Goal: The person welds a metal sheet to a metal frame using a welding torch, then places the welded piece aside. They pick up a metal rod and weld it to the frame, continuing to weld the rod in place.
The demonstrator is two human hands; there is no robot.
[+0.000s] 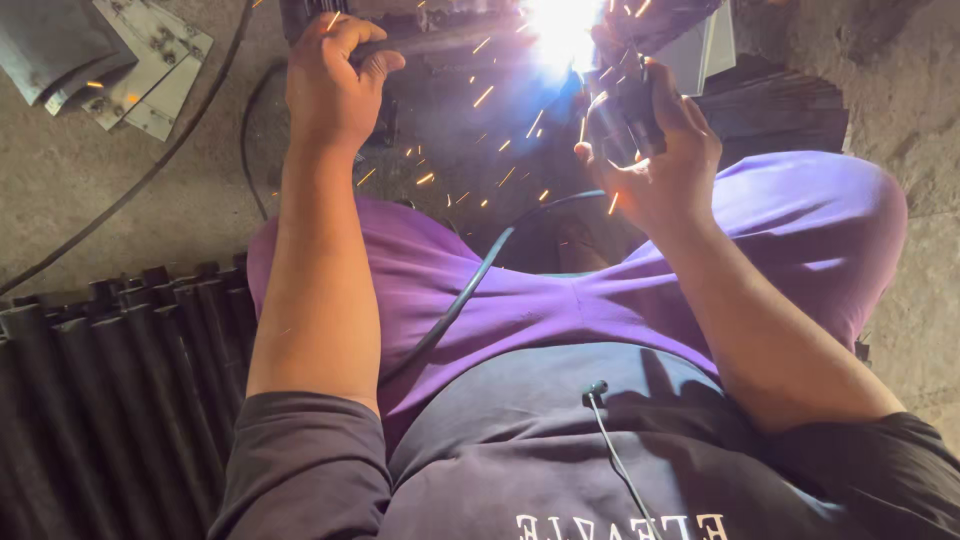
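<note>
My left hand (330,85) is closed around a dark metal bar (420,45) at the top of the view. My right hand (660,155) grips a dark welding electrode holder (625,105) whose tip points up into a blinding white welding arc (560,30). Orange sparks scatter down between my two hands. A black cable (470,290) runs from the holder down across my purple trousers. The workpiece beneath the glare is mostly washed out.
A row of dark metal tubes (110,390) lies on the ground at lower left. Flat grey metal plates (140,60) sit at upper left, with a thin cable (150,170) curving past them. Dark metal stock (780,105) lies upper right on the concrete floor.
</note>
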